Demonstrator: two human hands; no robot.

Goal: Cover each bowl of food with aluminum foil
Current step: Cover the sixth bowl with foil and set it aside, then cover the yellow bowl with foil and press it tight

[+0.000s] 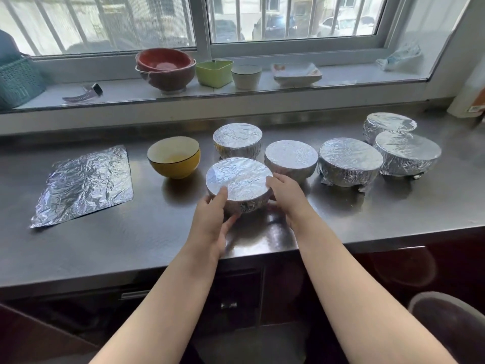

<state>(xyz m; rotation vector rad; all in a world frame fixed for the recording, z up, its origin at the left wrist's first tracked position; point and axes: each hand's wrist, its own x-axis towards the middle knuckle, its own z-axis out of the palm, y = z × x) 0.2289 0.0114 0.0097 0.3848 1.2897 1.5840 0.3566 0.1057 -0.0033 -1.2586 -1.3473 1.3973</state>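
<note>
A foil-wrapped bowl stands near the front of the steel counter. My left hand holds its near left side, fingers curled round the wall. On its right side, my right hand grips the rim. To the left stands an uncovered yellow bowl with a white inside. A crinkled loose foil sheet lies flat at the far left. Several more foil-covered bowls stand behind and to the right.
On the windowsill stand stacked red bowls, a green container, a white cup and a square dish. A teal basket sits at the far left. A white roll stands at the right.
</note>
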